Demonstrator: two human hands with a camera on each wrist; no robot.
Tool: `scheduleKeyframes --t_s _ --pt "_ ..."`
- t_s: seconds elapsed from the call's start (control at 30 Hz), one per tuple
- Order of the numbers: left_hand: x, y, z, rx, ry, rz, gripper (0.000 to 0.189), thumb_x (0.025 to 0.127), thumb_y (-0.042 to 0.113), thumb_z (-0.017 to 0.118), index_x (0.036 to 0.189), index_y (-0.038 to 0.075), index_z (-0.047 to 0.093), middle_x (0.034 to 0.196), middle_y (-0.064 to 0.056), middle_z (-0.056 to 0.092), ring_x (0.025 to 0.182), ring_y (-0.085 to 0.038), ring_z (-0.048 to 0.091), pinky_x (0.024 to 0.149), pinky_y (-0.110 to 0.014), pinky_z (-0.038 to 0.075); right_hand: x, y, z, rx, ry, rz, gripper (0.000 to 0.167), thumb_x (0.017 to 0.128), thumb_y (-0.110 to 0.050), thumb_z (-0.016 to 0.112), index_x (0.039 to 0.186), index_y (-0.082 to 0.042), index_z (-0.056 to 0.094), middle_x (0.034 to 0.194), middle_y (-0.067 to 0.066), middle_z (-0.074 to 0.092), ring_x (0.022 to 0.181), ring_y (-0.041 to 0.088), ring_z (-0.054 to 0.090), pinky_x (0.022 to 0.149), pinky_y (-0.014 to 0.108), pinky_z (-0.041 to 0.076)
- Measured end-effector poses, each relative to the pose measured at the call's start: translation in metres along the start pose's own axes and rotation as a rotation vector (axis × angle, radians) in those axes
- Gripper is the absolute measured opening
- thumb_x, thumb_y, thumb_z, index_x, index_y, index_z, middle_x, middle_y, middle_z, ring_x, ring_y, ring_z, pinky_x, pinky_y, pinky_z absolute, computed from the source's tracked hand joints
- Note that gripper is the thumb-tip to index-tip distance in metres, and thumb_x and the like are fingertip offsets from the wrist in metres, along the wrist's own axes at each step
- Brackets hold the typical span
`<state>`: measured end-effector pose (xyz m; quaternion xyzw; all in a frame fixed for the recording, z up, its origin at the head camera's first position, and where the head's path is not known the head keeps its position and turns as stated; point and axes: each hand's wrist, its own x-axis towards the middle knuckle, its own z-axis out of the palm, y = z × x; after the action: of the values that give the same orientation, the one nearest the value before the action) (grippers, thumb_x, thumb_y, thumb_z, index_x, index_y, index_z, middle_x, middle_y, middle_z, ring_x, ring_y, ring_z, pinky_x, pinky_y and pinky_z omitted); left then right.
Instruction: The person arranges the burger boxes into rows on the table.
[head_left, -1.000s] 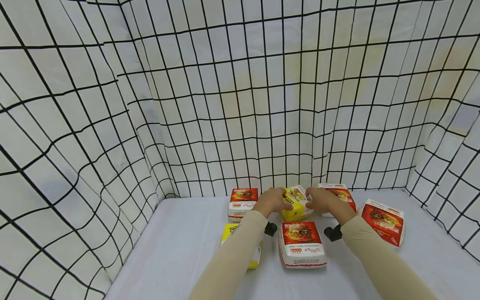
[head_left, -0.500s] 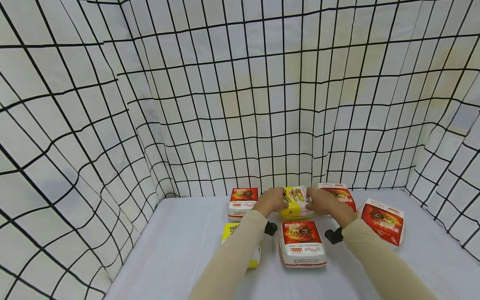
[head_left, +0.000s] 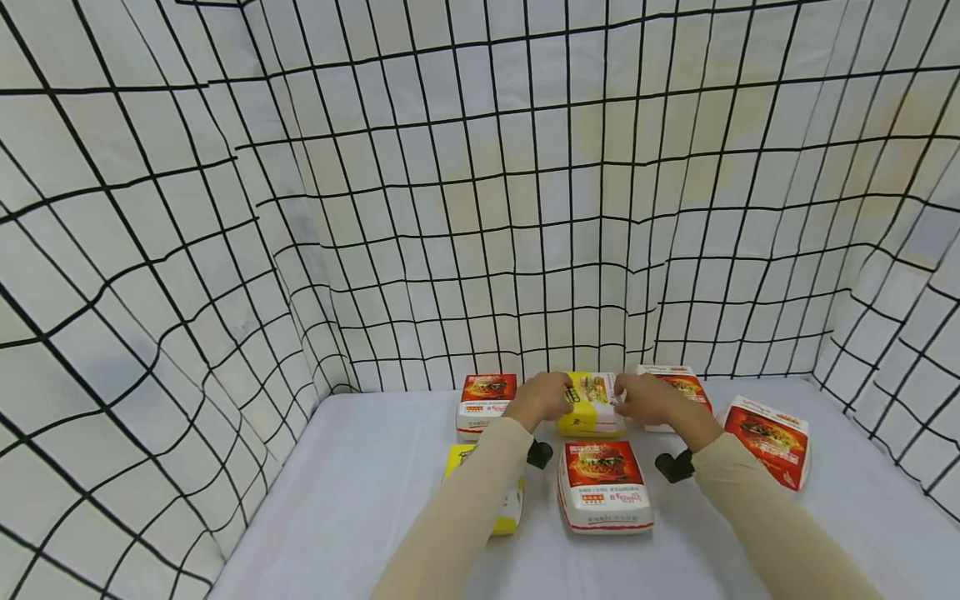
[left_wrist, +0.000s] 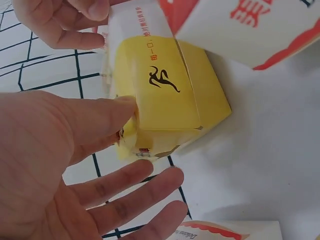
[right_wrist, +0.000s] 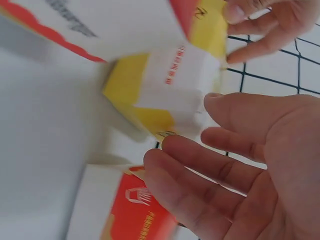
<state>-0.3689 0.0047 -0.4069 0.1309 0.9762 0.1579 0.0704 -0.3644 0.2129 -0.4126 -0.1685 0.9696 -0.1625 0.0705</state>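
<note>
A yellow-and-white burger box [head_left: 591, 407] sits on the table between both hands, in the back row. At its left side is my left hand [head_left: 542, 398]; the left wrist view shows the thumb [left_wrist: 112, 112] against the box's corner and the other fingers extended beside it. My right hand [head_left: 647, 400] is at the opposite side, fingers spread and fairly straight, the thumb tip right at the box's edge in the right wrist view. Just in front stands a red-and-white burger box [head_left: 603, 487].
Other red-and-white boxes stand at the back left [head_left: 486, 406], back right [head_left: 678, 387] and far right [head_left: 767, 442]. Another yellow box [head_left: 507, 517] is partly hidden by the left sleeve. Black netting [head_left: 480, 250] over white sheeting encloses the white table [head_left: 360, 500].
The yellow box between the hands has turned from tilted to square with the table's back edge. The right hand has shifted slightly right.
</note>
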Motion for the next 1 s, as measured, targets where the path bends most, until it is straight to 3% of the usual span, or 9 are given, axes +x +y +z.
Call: scheduleKeyframes --t_s 0.13,0.23,0.33,0.5,0.7,0.87,1.0 --pt "0.000 0.001 -0.004 -0.025 0.032 0.019 0.042 0.096 0.029 0.071 0.136 0.017 0.065 0.138 -0.003 0.066 0.124 -0.026 0.062 0.100 -0.046 0.052 0.004 0.003 -0.008 0.013 0.037 -0.019 0.033 0.099 -0.018 0.065 0.124 0.003 0.060 0.110 0.020 0.069 0.089 0.026 0.064 0.077 0.043 0.054" --pt "0.000 0.004 -0.006 -0.027 0.051 0.026 0.038 0.095 0.029 0.073 0.131 0.017 0.067 0.133 -0.002 0.068 0.117 -0.024 0.064 0.096 -0.045 0.053 0.008 0.004 -0.011 0.002 0.058 -0.026 0.037 0.099 -0.018 0.065 0.128 0.005 0.059 0.119 0.023 0.067 0.103 0.035 0.066 0.089 0.051 0.055" --pt "-0.001 0.007 -0.008 -0.011 0.051 0.031 0.035 0.094 0.029 0.074 0.127 0.018 0.069 0.128 -0.001 0.069 0.111 -0.023 0.065 0.092 -0.043 0.054 0.012 0.003 -0.012 -0.014 0.053 -0.029 0.042 0.100 -0.019 0.065 0.134 0.004 0.057 0.132 0.025 0.062 0.122 0.042 0.060 0.102 0.058 0.049" --pt "-0.004 0.012 -0.006 0.016 0.041 0.056 0.025 0.093 0.027 0.074 0.116 0.019 0.073 0.117 0.003 0.073 0.100 -0.020 0.067 0.082 -0.038 0.055 0.019 0.001 -0.009 0.002 0.027 -0.023 0.051 0.100 -0.018 0.064 0.143 0.006 0.050 0.142 0.031 0.052 0.130 0.046 0.055 0.107 0.061 0.045" --pt "-0.006 0.014 0.001 0.015 0.018 0.063 0.027 0.091 0.028 0.074 0.117 0.021 0.073 0.117 0.004 0.073 0.091 -0.016 0.065 0.076 -0.035 0.053 0.026 -0.002 -0.002 0.005 0.001 -0.049 0.043 0.102 -0.013 0.059 0.140 0.005 0.053 0.136 0.030 0.055 0.119 0.040 0.060 0.102 0.057 0.049" --pt "-0.007 0.013 0.004 0.030 0.008 0.058 0.032 0.092 0.030 0.074 0.123 0.022 0.072 0.123 0.004 0.072 0.099 -0.019 0.068 0.081 -0.036 0.055 0.032 0.000 0.002 -0.026 -0.028 -0.060 0.035 0.100 -0.014 0.061 0.132 0.002 0.059 0.119 0.022 0.060 0.094 0.027 0.059 0.085 0.046 0.052" --pt "-0.007 0.010 0.004 0.025 0.012 0.045 0.034 0.092 0.031 0.074 0.125 0.021 0.072 0.126 0.003 0.072 0.109 -0.022 0.069 0.089 -0.039 0.056 0.035 -0.001 0.003 -0.034 -0.047 -0.026 0.041 0.100 -0.016 0.062 0.136 0.003 0.057 0.118 0.022 0.060 0.092 0.025 0.058 0.084 0.044 0.051"
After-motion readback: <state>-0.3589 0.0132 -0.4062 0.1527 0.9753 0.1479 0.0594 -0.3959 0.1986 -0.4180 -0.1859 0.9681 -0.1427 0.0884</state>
